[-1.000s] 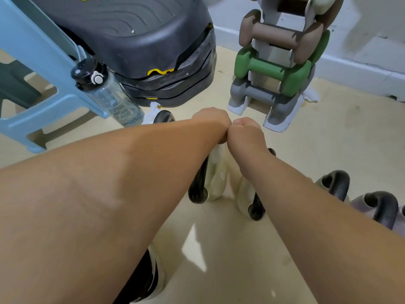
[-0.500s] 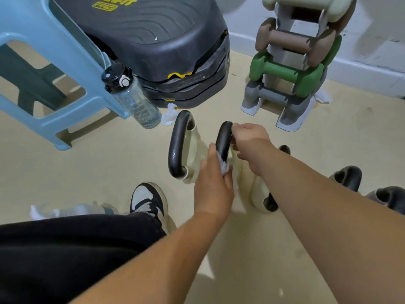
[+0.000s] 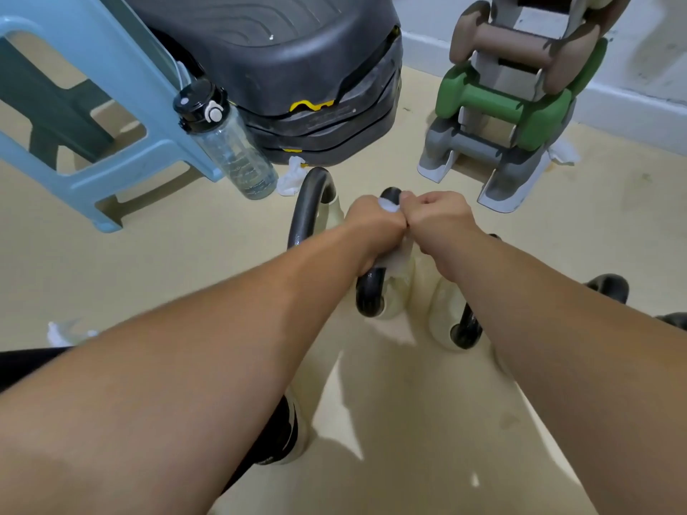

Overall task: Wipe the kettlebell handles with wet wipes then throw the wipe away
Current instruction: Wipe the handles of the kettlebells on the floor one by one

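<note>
Several cream kettlebells with black handles stand on the floor. My left hand [image 3: 371, 226] grips the black handle [image 3: 368, 295] of the middle kettlebell, with a white wet wipe [image 3: 388, 207] showing between its fingers. My right hand [image 3: 433, 221] is curled on the same handle's top end, knuckles touching the left hand. To the left, another kettlebell handle [image 3: 306, 210] stands free. A third kettlebell [image 3: 464, 328] sits below my right forearm, and more handles [image 3: 609, 288] are at the right edge.
A blue plastic stool [image 3: 93, 135] and a clear water bottle [image 3: 238, 154] stand at the left. A black step platform [image 3: 290, 68] is behind, with a crumpled wipe [image 3: 292, 176] before it. A dumbbell rack [image 3: 520, 105] is at the back right. My shoe [image 3: 290, 433] is below.
My left hand slid from the lower part of the handle up to its top, meeting the right hand. The view also shifted nearer to the kettlebells.
</note>
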The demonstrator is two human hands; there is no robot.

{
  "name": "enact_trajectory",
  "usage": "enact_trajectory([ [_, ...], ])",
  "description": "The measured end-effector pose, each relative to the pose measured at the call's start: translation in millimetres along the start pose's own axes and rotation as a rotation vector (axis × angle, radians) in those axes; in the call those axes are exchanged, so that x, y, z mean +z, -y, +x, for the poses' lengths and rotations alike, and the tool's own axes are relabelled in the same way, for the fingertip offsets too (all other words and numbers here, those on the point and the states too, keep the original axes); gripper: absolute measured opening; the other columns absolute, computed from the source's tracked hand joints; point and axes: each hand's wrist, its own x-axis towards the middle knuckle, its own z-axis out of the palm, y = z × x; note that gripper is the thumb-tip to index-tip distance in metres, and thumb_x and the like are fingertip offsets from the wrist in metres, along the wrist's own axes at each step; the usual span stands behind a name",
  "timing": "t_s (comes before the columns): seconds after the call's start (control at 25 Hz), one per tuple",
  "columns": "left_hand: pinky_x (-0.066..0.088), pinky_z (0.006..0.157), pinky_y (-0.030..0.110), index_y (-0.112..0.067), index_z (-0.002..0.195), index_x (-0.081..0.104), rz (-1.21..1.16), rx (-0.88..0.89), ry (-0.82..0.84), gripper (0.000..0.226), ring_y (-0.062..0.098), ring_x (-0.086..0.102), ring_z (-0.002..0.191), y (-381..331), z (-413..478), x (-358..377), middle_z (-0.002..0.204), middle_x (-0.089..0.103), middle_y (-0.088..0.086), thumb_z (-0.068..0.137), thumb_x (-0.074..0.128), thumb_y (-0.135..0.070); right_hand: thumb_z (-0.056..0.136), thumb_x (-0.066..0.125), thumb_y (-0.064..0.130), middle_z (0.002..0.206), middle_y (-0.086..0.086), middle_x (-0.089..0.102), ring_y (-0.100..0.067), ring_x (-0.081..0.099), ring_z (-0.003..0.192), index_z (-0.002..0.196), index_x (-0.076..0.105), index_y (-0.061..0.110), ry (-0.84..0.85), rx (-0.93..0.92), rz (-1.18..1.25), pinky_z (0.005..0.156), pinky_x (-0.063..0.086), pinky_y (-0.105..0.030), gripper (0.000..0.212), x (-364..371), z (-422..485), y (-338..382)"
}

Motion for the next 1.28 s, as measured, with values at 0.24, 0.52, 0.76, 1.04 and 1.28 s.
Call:
enact_trajectory([
  [0.24,0.062,0.068,0.040,-0.011,0.097,0.066,0.020,-0.089,0.062,0.028,0.029,0.072,0.071,14.3,-10.5,-4.1,0.087,0.074,0.017,0.074,0.065,-0.027,0.101,0.043,0.029,0.069,-0.005,0.045,-0.020,0.041,0.060,0.077,0.049,0.009,-0.027,0.014,-0.076,0.060,0.034,-0.027,0.032,0.3,-2.3,-15.8],
  [0.52,0.054,0.081,0.033,-0.033,0.138,0.039,0.100,0.356,-0.224,0.047,0.018,0.064,0.098,101.2,-92.8,19.6,0.116,0.064,-0.002,0.097,0.057,-0.021,0.100,0.040,0.020,0.085,-0.010,0.057,-0.030,0.052,0.082,0.102,0.061,0.004,0.028,-0.153,-0.266,0.067,0.038,-0.027,0.027,-1.7,-27.1,-14.3],
  [0.76,0.043,0.106,0.039,-0.029,0.159,0.007,0.438,0.193,-0.098,0.064,0.029,0.057,0.122,129.5,-123.8,14.9,0.141,0.057,0.001,0.102,0.034,-0.017,0.099,0.037,0.020,0.107,-0.010,0.063,-0.028,0.054,0.095,0.117,0.060,0.011,-0.012,-0.293,-0.341,0.081,0.041,-0.032,0.031,-8.3,-52.3,-15.5],
  [1.04,0.045,0.102,0.031,-0.027,0.151,0.038,0.316,0.378,-0.002,0.045,0.014,0.058,0.120,106.8,-161.6,44.9,0.135,0.061,-0.007,0.107,0.033,-0.037,0.097,0.038,0.023,0.109,-0.007,0.061,-0.028,0.055,0.097,0.108,0.062,0.012,-0.253,-0.351,-0.371,0.083,0.048,-0.039,0.029,-70.8,-65.2,-32.7],
  [1.28,0.035,0.112,0.028,-0.020,0.148,0.033,0.278,0.579,0.078,0.046,0.014,0.046,0.133,72.1,-149.7,67.2,0.150,0.048,-0.004,0.105,0.039,-0.032,0.096,0.050,0.026,0.071,-0.004,0.056,-0.024,0.053,0.070,0.079,0.062,0.011,-0.070,0.013,0.024,0.068,0.045,-0.031,0.025,-104.7,-53.0,-54.8],
])
